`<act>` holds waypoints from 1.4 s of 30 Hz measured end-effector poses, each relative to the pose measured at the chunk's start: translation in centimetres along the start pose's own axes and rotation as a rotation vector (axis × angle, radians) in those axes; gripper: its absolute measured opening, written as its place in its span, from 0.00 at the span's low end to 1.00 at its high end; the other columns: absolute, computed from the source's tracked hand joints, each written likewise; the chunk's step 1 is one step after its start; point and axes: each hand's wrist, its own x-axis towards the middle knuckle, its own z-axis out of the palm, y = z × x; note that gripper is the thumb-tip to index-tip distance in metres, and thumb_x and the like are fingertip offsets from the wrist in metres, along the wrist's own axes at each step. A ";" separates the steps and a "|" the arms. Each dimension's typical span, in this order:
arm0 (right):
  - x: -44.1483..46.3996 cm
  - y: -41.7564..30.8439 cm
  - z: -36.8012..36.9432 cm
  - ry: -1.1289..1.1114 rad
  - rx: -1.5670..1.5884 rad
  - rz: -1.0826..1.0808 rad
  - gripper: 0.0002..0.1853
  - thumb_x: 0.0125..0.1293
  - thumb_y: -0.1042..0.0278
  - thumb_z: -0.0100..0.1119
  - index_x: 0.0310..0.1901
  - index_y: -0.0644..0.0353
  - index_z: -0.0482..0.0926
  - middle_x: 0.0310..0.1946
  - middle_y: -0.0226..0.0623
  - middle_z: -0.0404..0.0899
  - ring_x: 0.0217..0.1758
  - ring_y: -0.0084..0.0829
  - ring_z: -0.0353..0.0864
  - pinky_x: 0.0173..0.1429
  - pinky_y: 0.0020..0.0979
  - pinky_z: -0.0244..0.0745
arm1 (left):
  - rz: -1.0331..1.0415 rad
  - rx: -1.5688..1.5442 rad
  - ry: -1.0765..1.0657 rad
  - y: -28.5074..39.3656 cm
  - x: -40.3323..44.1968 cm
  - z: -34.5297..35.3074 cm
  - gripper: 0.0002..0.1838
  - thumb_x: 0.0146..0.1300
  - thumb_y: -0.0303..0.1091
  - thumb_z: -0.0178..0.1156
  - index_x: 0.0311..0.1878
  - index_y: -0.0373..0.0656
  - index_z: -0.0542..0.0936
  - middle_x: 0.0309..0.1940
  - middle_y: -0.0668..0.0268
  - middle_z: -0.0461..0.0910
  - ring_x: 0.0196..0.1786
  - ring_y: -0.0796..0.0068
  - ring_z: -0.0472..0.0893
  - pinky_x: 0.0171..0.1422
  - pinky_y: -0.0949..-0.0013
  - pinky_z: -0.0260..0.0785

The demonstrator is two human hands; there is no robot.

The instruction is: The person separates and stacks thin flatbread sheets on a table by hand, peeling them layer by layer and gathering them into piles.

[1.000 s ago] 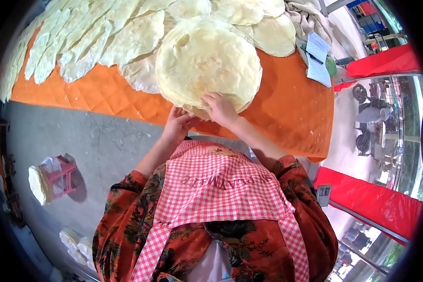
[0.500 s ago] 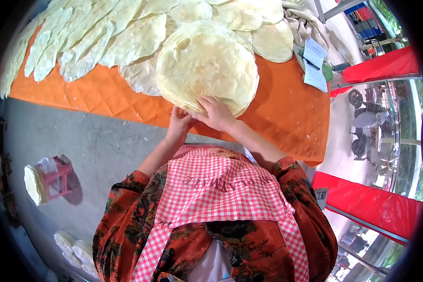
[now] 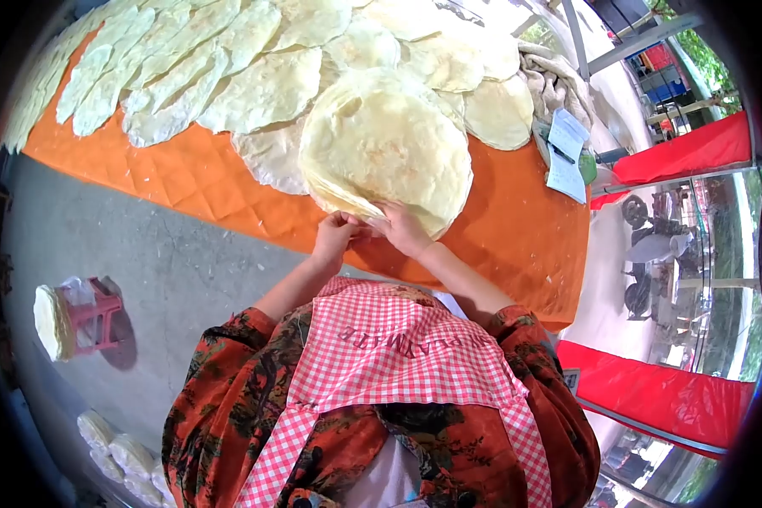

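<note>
A stack of thin, round, pale flatbreads (image 3: 389, 144) lies near the front edge of the orange-covered table (image 3: 516, 245). At its near edge some layers are lifted and folded back. My right hand (image 3: 405, 229) is closed on that raised edge, its fingers partly over the bread. Just left of it, my left hand (image 3: 337, 234) has its fingertips pinched together below the stack's edge; what they hold, if anything, is too small to tell. The two hands nearly touch.
Overlapping flatbreads (image 3: 267, 89) cover the table's far side. A notebook (image 3: 566, 152) with a pen and a crumpled cloth (image 3: 559, 85) lie at the right. On the floor at left stands a pink stool (image 3: 102, 313) beside a flatbread stack (image 3: 52, 323); wrapped stacks (image 3: 131, 457) sit lower.
The near edge of the stack has been lifted and folded up under my right hand. My left fingers have closed into a pinch. The view has shifted, so the table sits lower.
</note>
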 end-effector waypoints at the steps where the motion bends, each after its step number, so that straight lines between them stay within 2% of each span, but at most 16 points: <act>1: 0.2 0.0 -0.3 -0.020 0.048 0.037 0.15 0.62 0.70 0.57 0.50 0.64 0.78 0.47 0.48 0.79 0.53 0.48 0.75 0.58 0.40 0.71 | 0.013 -0.001 -0.014 0.6 -0.6 0.8 0.08 0.63 0.21 0.53 0.45 0.39 0.74 0.38 0.62 0.79 0.39 0.67 0.83 0.45 0.68 0.79; 7: 0.2 1.5 0.4 0.018 0.002 -0.013 0.15 0.66 0.63 0.58 0.49 0.63 0.80 0.41 0.49 0.81 0.45 0.43 0.79 0.51 0.39 0.74 | 0.065 0.131 -0.024 -0.5 1.2 0.0 0.09 0.64 0.31 0.60 0.41 0.35 0.76 0.34 0.63 0.81 0.37 0.68 0.83 0.45 0.68 0.78; 12: 3.2 -0.2 -6.6 -0.194 0.017 0.459 0.17 0.71 0.58 0.53 0.42 0.64 0.83 0.26 0.36 0.82 0.28 0.28 0.78 0.35 0.34 0.73 | 0.051 0.419 0.113 -0.7 0.9 -2.2 0.08 0.61 0.26 0.56 0.39 0.30 0.78 0.32 0.60 0.82 0.34 0.70 0.83 0.39 0.69 0.79; 14: 4.6 1.6 -7.2 0.123 0.620 0.336 0.19 0.72 0.56 0.52 0.40 0.65 0.83 0.25 0.34 0.80 0.26 0.25 0.76 0.33 0.32 0.72 | -0.078 0.246 0.102 -0.8 0.4 -3.7 0.13 0.60 0.26 0.54 0.47 0.31 0.75 0.37 0.58 0.82 0.35 0.68 0.84 0.38 0.69 0.79; 18: 4.4 -0.4 -7.2 -0.235 0.007 0.358 0.15 0.72 0.59 0.52 0.45 0.62 0.81 0.27 0.31 0.79 0.28 0.24 0.75 0.34 0.30 0.72 | 0.073 0.080 0.147 -0.1 0.0 -2.9 0.17 0.61 0.27 0.58 0.53 0.34 0.72 0.40 0.57 0.81 0.34 0.66 0.83 0.36 0.69 0.78; 20: 4.2 1.2 -3.6 -0.322 -0.113 0.415 0.14 0.71 0.58 0.52 0.46 0.60 0.80 0.28 0.30 0.78 0.28 0.24 0.74 0.33 0.29 0.71 | 0.207 0.031 0.214 -0.8 1.7 -2.9 0.14 0.62 0.27 0.59 0.50 0.34 0.74 0.38 0.60 0.82 0.33 0.67 0.83 0.37 0.68 0.79; 23: 6.2 2.1 -5.8 -0.265 0.049 0.435 0.12 0.69 0.57 0.54 0.40 0.57 0.80 0.25 0.28 0.75 0.26 0.22 0.71 0.31 0.28 0.69 | 0.103 0.194 0.221 -1.9 3.6 -4.8 0.10 0.61 0.27 0.61 0.45 0.34 0.77 0.31 0.64 0.82 0.31 0.71 0.81 0.33 0.70 0.75; 25: 10.3 1.8 -12.3 -0.264 0.185 0.601 0.12 0.65 0.57 0.57 0.38 0.57 0.79 0.28 0.23 0.74 0.28 0.18 0.70 0.31 0.27 0.69 | 0.145 0.204 0.311 -3.5 5.0 -5.4 0.06 0.62 0.26 0.61 0.40 0.35 0.78 0.27 0.65 0.80 0.28 0.72 0.80 0.31 0.71 0.73; 29: 18.6 3.5 -29.4 -0.069 -0.368 0.065 0.21 0.67 0.50 0.53 0.37 0.64 0.81 0.31 0.27 0.78 0.36 0.20 0.72 0.39 0.29 0.72 | 0.145 0.199 0.283 -3.2 5.0 -5.2 0.04 0.62 0.25 0.58 0.37 0.35 0.78 0.25 0.65 0.79 0.26 0.74 0.78 0.30 0.71 0.71; 31: 22.0 5.2 -37.9 0.062 -0.187 0.091 0.23 0.68 0.51 0.51 0.42 0.67 0.80 0.34 0.29 0.80 0.36 0.20 0.75 0.42 0.29 0.74 | 0.122 0.202 0.283 -2.9 4.7 -5.1 0.04 0.62 0.25 0.57 0.36 0.35 0.78 0.25 0.64 0.80 0.27 0.72 0.80 0.30 0.69 0.73; 32: 23.3 2.0 -41.9 -0.014 -0.450 0.186 0.23 0.68 0.50 0.53 0.46 0.67 0.80 0.35 0.29 0.81 0.37 0.19 0.76 0.41 0.28 0.75 | 0.111 0.204 0.283 -2.8 4.6 -5.1 0.04 0.62 0.25 0.56 0.36 0.34 0.78 0.25 0.63 0.80 0.27 0.70 0.81 0.29 0.68 0.73; 34: 24.4 -1.1 -46.3 0.033 -0.446 0.171 0.21 0.68 0.53 0.56 0.48 0.67 0.79 0.34 0.30 0.82 0.36 0.18 0.77 0.39 0.28 0.76 | 0.031 0.166 0.257 -3.1 5.0 -5.9 0.07 0.61 0.26 0.58 0.41 0.34 0.79 0.28 0.63 0.81 0.29 0.71 0.81 0.32 0.69 0.72; 36: 23.4 -6.4 -45.2 0.083 -0.444 0.080 0.21 0.66 0.52 0.57 0.45 0.66 0.81 0.37 0.38 0.83 0.40 0.24 0.80 0.44 0.34 0.75 | -0.006 0.165 0.231 -2.9 4.9 -6.0 0.08 0.61 0.27 0.58 0.41 0.34 0.78 0.28 0.62 0.81 0.30 0.68 0.82 0.31 0.68 0.74; 38: 22.5 -6.7 -43.1 0.072 -0.591 -0.004 0.20 0.68 0.54 0.56 0.46 0.66 0.80 0.35 0.32 0.82 0.36 0.20 0.78 0.40 0.29 0.75 | 0.002 0.206 0.204 -1.4 3.6 -5.3 0.07 0.63 0.29 0.56 0.37 0.34 0.76 0.26 0.61 0.79 0.31 0.61 0.84 0.27 0.64 0.77; 41: 16.6 -9.9 -31.7 0.228 -0.330 0.061 0.18 0.68 0.56 0.56 0.40 0.66 0.81 0.28 0.23 0.77 0.30 0.19 0.72 0.35 0.30 0.71 | 0.027 0.076 0.321 0.3 1.0 -3.9 0.08 0.62 0.28 0.57 0.43 0.35 0.76 0.32 0.63 0.81 0.30 0.70 0.82 0.31 0.71 0.75; 42: 14.8 -10.1 -27.9 0.192 -0.350 0.237 0.16 0.68 0.57 0.56 0.36 0.64 0.81 0.26 0.24 0.75 0.30 0.21 0.70 0.35 0.30 0.69 | 0.043 0.069 0.291 0.4 0.6 -3.9 0.08 0.63 0.28 0.56 0.43 0.35 0.75 0.33 0.63 0.81 0.30 0.70 0.82 0.32 0.71 0.75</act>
